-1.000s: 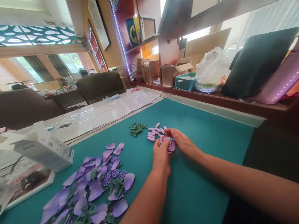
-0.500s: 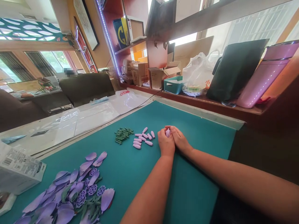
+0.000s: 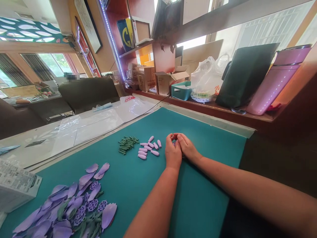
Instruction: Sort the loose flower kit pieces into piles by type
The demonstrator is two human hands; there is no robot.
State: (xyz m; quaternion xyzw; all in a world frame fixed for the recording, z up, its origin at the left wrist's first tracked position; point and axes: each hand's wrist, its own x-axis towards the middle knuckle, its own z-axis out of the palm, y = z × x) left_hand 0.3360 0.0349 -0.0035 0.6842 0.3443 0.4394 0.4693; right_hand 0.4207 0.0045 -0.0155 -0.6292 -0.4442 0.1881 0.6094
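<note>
My left hand and my right hand meet on the teal mat, their fingertips pressed together around a small lilac foam piece. Almost all of that piece is hidden by my fingers. Just left of my hands lie several pale lilac foam buds, and beyond those a bundle of short green stems. Lower left, a heap of purple foam petals is mixed with green foam leaves and purple lattice discs.
A white printed box stands at the mat's left corner. Plastic sheeting covers the table beyond the mat. Along the back shelf stand cardboard boxes, a teal basket, a plastic bag, a dark bag and a pink flask.
The lilac foam piece, open and ruffled a second ago, is now nearly hidden between my closed fingers. My hands have drawn together, and the view has swung slightly.
</note>
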